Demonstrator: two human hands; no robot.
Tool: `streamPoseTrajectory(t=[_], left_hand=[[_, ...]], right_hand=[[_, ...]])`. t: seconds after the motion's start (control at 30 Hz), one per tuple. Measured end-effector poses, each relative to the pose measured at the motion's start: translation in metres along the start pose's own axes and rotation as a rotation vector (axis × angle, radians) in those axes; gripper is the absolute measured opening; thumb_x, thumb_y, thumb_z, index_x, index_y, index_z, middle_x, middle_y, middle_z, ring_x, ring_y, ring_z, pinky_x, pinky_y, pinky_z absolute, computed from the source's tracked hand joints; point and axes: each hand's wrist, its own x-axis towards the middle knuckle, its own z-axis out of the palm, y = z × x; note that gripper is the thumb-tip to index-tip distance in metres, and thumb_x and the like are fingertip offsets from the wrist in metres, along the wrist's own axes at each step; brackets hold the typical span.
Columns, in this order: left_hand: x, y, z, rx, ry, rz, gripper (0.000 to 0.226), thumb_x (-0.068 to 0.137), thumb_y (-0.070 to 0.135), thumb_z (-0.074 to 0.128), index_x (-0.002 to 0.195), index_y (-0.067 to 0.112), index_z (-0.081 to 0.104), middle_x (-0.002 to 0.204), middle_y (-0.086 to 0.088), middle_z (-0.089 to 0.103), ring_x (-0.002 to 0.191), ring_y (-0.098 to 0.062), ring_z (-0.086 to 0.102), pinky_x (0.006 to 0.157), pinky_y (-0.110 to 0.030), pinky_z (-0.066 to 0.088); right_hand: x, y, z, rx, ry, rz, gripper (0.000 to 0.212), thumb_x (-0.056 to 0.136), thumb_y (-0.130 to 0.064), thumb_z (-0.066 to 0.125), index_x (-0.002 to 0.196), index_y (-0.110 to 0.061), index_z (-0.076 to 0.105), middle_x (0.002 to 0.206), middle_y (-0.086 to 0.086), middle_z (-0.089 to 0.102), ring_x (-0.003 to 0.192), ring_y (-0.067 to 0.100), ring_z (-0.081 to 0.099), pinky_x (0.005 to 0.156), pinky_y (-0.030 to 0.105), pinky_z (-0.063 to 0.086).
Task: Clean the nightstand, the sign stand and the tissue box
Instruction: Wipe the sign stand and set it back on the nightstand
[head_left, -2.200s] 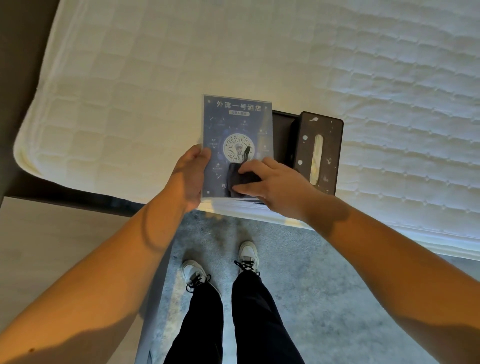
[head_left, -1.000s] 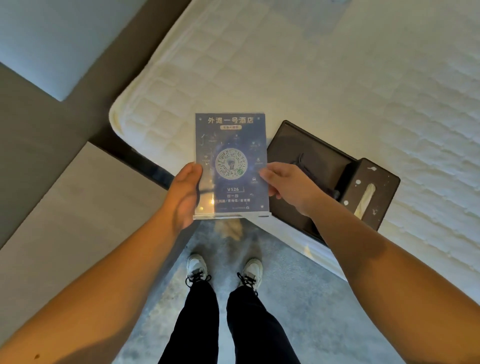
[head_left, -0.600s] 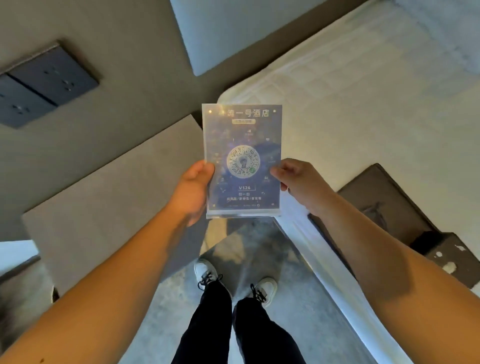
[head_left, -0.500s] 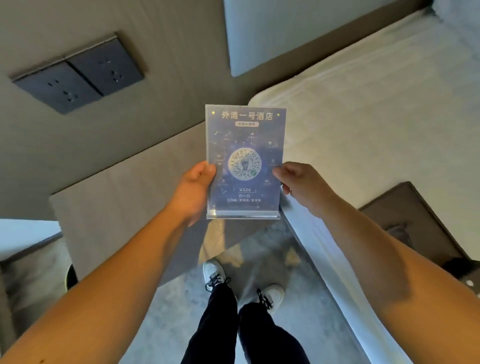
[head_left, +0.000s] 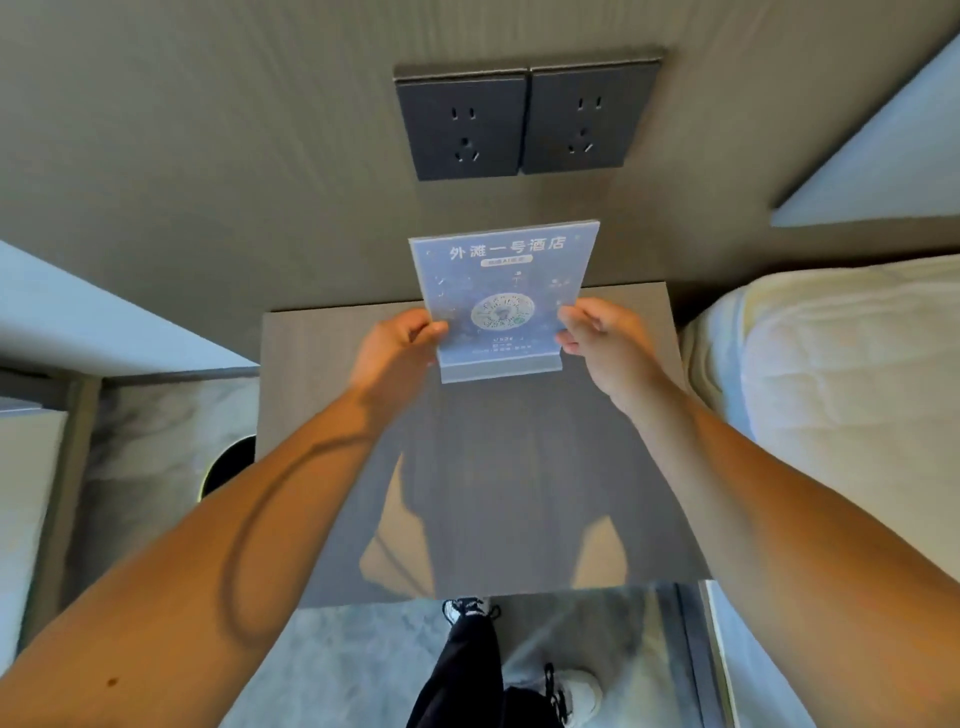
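Grey wood nightstand bench under dark wall sockets: left hand and right hand pinch-grip the clear acrylic blue-card sign stand by its edges, base low over the back, probably to keep the faces smudge-free while setting it down.

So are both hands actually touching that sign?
Touching. The head view shows the left hand and right hand pinching the sign stand's side edges.

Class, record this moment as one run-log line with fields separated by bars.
stage: placing sign stand | left hand: grips its left edge | right hand: grips its right edge | position: upright over nightstand rear | contact: unclear
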Motion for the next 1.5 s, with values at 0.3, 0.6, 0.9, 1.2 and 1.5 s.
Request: streamPoseTrajectory(t=[0.3,0.6,0.9,1.2,1.5], left_hand=[[0.038,-0.046,-0.035,0.098,0.269,0.04,0.013,0.092,0.017,0.055,0.082,0.013,0.063,0.065,0.006,0.051,0.061,-0.013,0.041,0.059,-0.028,0.036],[0.064,-0.055,-0.048,0.193,0.235,0.028,0.02,0.096,0.027,0.05,0.098,0.012,0.062,0.076,-0.001,0.057,0.063,-0.016,0.045,0.058,-0.029,0.037],[0.07,-0.055,-0.048,0.242,0.206,0.043,0.016,0.098,0.028,0.048,0.099,0.02,0.062,0.075,0.009,0.057,0.065,-0.007,0.05,0.058,-0.027,0.037],[0.072,-0.049,-0.05,0.257,0.181,0.058,0.015,0.1,0.028,0.046,0.097,0.022,0.06,0.067,0.015,0.05,0.056,-0.005,0.044,0.053,-0.022,0.034],[0.066,-0.049,-0.05,0.279,0.119,0.048,0.02,0.1,0.033,0.044,0.108,0.022,0.06,0.08,0.013,0.059,0.067,-0.004,0.051,0.06,-0.026,0.038]], right_hand=[[0.057,0.006,0.069,-0.077,0.015,-0.126,0.014,0.094,-0.029,0.056,0.09,-0.02,0.066,0.081,-0.006,0.067,0.083,0.014,0.07,0.088,0.049,0.053],[0.08,0.021,0.088,-0.089,0.029,-0.15,0.014,0.085,-0.046,0.055,0.082,-0.036,0.065,0.087,-0.014,0.07,0.091,0.008,0.069,0.089,0.047,0.054],[0.086,0.024,0.088,-0.038,0.05,-0.157,0.013,0.089,-0.04,0.058,0.093,-0.031,0.066,0.094,-0.013,0.07,0.098,0.012,0.068,0.092,0.045,0.053],[0.086,0.027,0.089,0.016,0.064,-0.107,0.021,0.086,-0.044,0.06,0.098,-0.028,0.069,0.102,-0.006,0.072,0.1,0.013,0.067,0.095,0.045,0.052],[0.08,0.027,0.09,-0.038,0.07,-0.111,0.022,0.092,-0.034,0.06,0.109,-0.02,0.066,0.109,-0.004,0.07,0.098,0.011,0.065,0.094,0.036,0.052]])
